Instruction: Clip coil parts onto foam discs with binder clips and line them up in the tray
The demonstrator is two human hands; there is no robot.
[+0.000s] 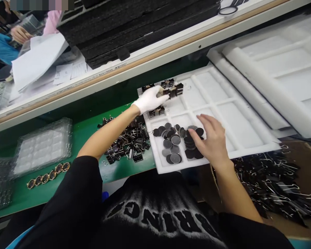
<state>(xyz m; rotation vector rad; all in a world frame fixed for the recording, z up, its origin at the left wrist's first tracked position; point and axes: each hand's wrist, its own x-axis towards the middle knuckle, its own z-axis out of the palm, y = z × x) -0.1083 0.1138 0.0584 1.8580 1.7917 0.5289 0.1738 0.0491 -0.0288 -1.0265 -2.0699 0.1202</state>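
My left hand [150,99], in a white glove, has its fingers closed on a row of black binder clips [173,91] above the upper left of a white foam tray [159,166]. More clips [157,111] lie in the tray close to that hand. My bare right hand [213,140] is open over the tray's lower part, thumb and fingers apart. Its thumb is beside a stack of dark round discs [189,141]; whether it touches them I cannot tell. Loose grey and black discs [175,139] fill the compartment to the left.
A heap of binder clips [129,138] covers part of the green table. Farther left are a row of ringed round pieces [48,177] and clear plastic trays [43,145]. A cardboard box [307,166] of clips stands lower right. Foam sheets [264,69] lie at right. Another person's hand [20,34] shows beyond the ledge.
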